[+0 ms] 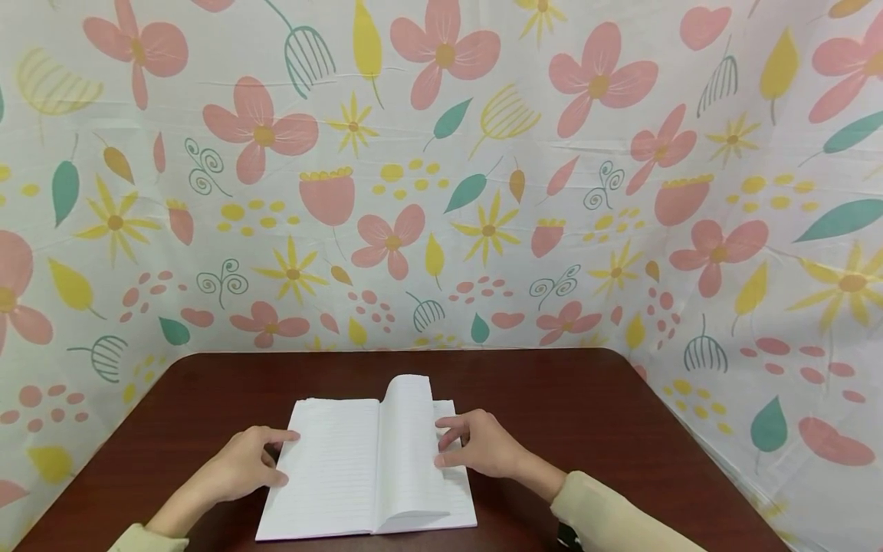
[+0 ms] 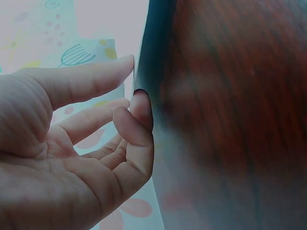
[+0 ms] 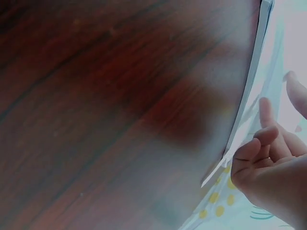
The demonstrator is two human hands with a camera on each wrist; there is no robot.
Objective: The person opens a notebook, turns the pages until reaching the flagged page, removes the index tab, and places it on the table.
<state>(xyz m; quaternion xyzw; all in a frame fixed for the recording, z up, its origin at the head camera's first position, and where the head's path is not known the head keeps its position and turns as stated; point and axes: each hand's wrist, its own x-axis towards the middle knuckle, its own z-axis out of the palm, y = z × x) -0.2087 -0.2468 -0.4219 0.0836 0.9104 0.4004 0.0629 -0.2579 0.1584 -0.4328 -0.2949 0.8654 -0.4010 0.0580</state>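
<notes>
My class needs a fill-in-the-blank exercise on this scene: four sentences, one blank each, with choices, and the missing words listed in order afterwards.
1. The notebook lies ____ (open / closed) on the table.
2. The left hand touches the notebook at its ____ (left / right) edge.
3. The right hand is beside a page that is ____ (raised / torn out).
4. The cloth behind the table is patterned with ____ (flowers / animals).

Missing words: open; left; raised; flowers.

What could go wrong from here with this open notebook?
The raised page curves up with the right hand at its free edge, so it might flop back or crease. The left hand pinches the left edge of the notebook; a tug there could shift it.
</notes>
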